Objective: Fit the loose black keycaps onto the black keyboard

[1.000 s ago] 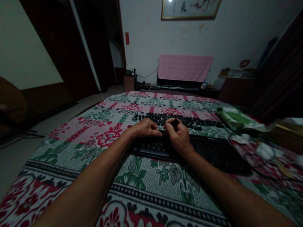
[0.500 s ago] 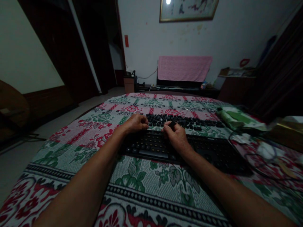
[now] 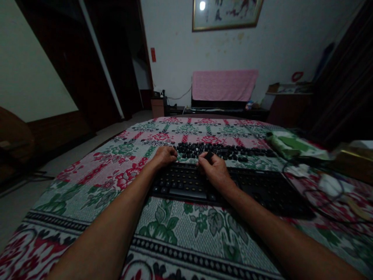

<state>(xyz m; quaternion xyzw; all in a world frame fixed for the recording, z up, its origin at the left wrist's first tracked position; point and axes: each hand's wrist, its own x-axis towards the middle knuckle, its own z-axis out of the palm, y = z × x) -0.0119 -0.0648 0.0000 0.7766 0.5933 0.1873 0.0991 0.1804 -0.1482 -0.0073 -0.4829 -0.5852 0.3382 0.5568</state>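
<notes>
A black keyboard (image 3: 186,179) lies across the patterned cloth, with most of its keycaps off and a few keys and the space bar in its lower left rows. Behind it is a long pile of loose black keycaps (image 3: 224,151). My left hand (image 3: 164,156) is closed at the keyboard's upper left corner, beside the pile's left end; whatever its fingers hold is hidden. Over the keyboard's top edge, my right hand (image 3: 217,169) pinches a small black piece (image 3: 209,156), possibly a keycap; its exact kind is unclear.
A floral tablecloth (image 3: 163,229) covers the table. To the right lie a green and white packet (image 3: 294,146), crumpled white tissue (image 3: 330,184), and a black cable (image 3: 317,212). A pink cloth (image 3: 224,84) hangs beyond the table.
My left hand has drawn slightly left and down, away from the keycap pile. My right hand stays over the keyboard's top edge, still pinching the black piece. The view has shifted slightly.
</notes>
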